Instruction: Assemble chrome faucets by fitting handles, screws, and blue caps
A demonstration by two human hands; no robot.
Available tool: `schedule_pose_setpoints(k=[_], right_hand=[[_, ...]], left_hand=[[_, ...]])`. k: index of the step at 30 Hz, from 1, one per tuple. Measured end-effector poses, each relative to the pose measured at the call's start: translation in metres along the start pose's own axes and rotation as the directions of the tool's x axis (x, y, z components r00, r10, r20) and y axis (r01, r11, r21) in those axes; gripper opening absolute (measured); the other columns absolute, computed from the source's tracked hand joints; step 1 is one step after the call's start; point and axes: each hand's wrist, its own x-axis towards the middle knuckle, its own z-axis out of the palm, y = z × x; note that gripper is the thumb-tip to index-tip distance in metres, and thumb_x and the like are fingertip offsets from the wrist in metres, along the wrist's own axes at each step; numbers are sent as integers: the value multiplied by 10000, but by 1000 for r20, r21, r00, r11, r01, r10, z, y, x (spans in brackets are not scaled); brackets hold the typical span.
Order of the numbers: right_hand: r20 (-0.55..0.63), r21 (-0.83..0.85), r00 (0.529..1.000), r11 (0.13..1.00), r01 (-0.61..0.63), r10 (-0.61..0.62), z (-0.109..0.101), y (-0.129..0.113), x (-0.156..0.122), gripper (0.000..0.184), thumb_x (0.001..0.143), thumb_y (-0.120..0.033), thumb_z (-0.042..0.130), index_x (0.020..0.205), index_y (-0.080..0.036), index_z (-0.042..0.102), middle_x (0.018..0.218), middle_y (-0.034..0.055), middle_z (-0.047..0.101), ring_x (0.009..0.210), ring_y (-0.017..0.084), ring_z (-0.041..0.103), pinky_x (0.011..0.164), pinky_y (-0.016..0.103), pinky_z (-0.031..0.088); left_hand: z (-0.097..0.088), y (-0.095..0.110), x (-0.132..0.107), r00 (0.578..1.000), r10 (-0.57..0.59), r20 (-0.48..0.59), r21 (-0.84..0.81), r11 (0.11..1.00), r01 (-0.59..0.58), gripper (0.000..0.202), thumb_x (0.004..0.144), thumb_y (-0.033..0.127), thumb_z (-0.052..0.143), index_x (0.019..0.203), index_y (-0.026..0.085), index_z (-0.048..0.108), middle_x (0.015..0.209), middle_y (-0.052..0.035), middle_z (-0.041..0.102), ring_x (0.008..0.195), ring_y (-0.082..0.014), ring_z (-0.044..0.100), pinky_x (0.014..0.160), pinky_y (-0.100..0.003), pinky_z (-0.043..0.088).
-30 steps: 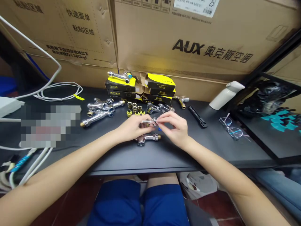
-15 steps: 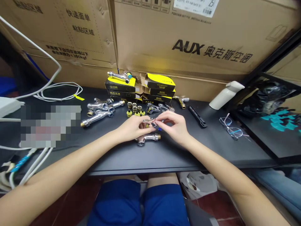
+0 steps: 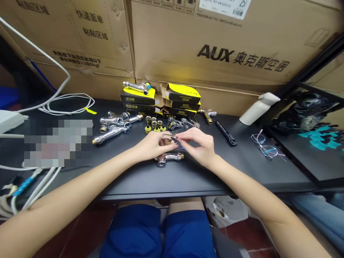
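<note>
Just above the desk, my left hand (image 3: 151,145) is closed around a chrome faucet handle (image 3: 169,136), its thumb and fingers curled about the piece. My right hand (image 3: 199,145) pinches the right end of that handle; whether something tiny is also between its fingertips is hidden. Directly below lies a chrome faucet body (image 3: 169,157) with a brass threaded end pointing right. A small blue piece (image 3: 182,147) shows beside my right fingers. Behind my hands stand several brass-coloured rings (image 3: 154,124) and yellow-topped cartridges (image 3: 147,129), with more chrome handles (image 3: 185,123) to their right.
Chrome faucet bodies (image 3: 114,130) are piled at left. Black-and-yellow boxes (image 3: 184,96) are stacked at the back, one faucet (image 3: 137,87) on top. Rightward lie another faucet (image 3: 209,116), a black utility knife (image 3: 226,133), a white bottle (image 3: 259,108) and glasses (image 3: 268,151). White cables (image 3: 67,104) lie left.
The handle has turned slightly between my hands, and its curved edge shows more. My right hand has shifted a little, covering more of the blue piece.
</note>
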Motion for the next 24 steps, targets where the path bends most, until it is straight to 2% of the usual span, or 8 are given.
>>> schedule_pose_setpoints(k=[6, 12, 16, 19, 24], right_hand=[[-63, 2, 998, 1000, 23, -23, 1, 0, 0, 127, 858, -158, 662, 922, -241, 736, 925, 53, 776, 869, 207, 729, 756, 373, 614], [-67, -57, 987, 988, 141, -145, 2, 0, 3, 99, 859, -144, 663, 897, -215, 721, 931, 66, 782, 890, 206, 740, 820, 392, 619], [-50, -75, 989, 988, 137, -141, 3, 1, 3, 89, 866, -164, 663, 904, -224, 716, 934, 57, 782, 902, 207, 738, 835, 399, 611], [-32, -91, 990, 987, 133, -136, 3, 1, 3, 69, 863, -189, 676, 905, -231, 711, 949, 56, 779, 904, 211, 735, 845, 412, 599], [33, -122, 985, 977, 173, -170, 2, -1, 3, 114, 860, -154, 671, 954, -213, 697, 1080, 97, 750, 969, 204, 704, 879, 410, 569]], left_hand=[[0, 0, 1, 999, -34, -24, -17, 999, 33, 354, 886, 499, 569, 918, 169, 694, 724, -19, 654, 570, -139, 602, 534, -245, 472], [-1, 0, 3, 998, -6, -67, -11, 1000, 5, 366, 896, 472, 556, 984, 153, 711, 726, -11, 655, 597, -122, 570, 545, -224, 457], [-1, -1, 3, 997, -4, -71, -47, 999, 0, 358, 879, 480, 580, 960, 155, 707, 822, -24, 673, 663, -131, 598, 591, -234, 487], [0, -4, 5, 995, -5, -97, -127, 992, -7, 322, 850, 460, 630, 962, 164, 685, 894, -33, 682, 768, -156, 635, 690, -267, 534], [1, -8, 8, 991, -106, -84, -384, 921, 66, 379, 783, 414, 716, 1052, 160, 634, 918, -46, 684, 852, -199, 668, 730, -324, 578]])
